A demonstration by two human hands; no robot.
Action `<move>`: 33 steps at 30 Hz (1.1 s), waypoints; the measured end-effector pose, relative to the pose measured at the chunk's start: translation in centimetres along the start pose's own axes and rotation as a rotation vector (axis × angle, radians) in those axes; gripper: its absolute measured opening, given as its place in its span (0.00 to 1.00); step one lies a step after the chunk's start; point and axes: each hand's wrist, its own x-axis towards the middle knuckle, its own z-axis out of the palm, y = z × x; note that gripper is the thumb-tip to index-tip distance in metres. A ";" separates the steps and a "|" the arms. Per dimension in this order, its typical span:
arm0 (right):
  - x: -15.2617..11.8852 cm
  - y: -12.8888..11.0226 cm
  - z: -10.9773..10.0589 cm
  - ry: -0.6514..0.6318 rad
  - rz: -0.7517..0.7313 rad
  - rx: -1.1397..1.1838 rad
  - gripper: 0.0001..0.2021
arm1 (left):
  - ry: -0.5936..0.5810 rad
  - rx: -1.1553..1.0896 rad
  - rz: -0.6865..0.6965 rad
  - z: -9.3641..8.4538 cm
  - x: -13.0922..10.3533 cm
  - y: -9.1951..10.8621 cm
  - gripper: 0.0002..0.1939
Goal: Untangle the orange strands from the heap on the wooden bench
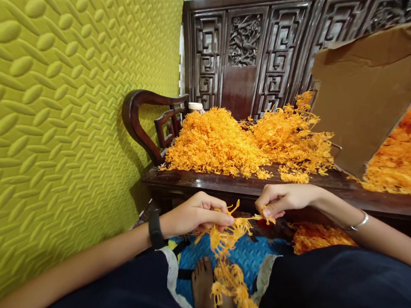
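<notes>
Above my lap, my left hand (211,215) is closed in a pinch on a cluster of orange plastic flower pieces (222,241). More of these frilly pieces dangle below it in a loose string, down in front of my feet. My right hand (276,201) pinches a small orange piece (268,219) at the other end. A thin orange stem stretches between the two hands. My fingers partly hide both gripped ends.
A dark carved wooden bench (207,177) stands ahead, bearing a large heap of orange pieces (219,143). Cardboard (372,91) leans at right beside another orange pile (403,156). A white-lidded container (196,107) sits behind the heap. Yellow padding (61,114) covers the left wall.
</notes>
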 end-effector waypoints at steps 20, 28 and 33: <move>0.3 1.8 0.3 0.371 -0.215 0.012 0.20 | 0.037 0.025 0.036 0.3 0.1 1.0 0.14; 0.4 0.9 0.3 0.465 -0.200 -0.052 0.19 | 0.113 0.018 0.034 0.2 -0.3 0.7 0.15; 0.4 0.9 0.3 0.473 -0.170 -0.069 0.19 | 0.115 0.007 0.024 0.3 -0.5 0.6 0.16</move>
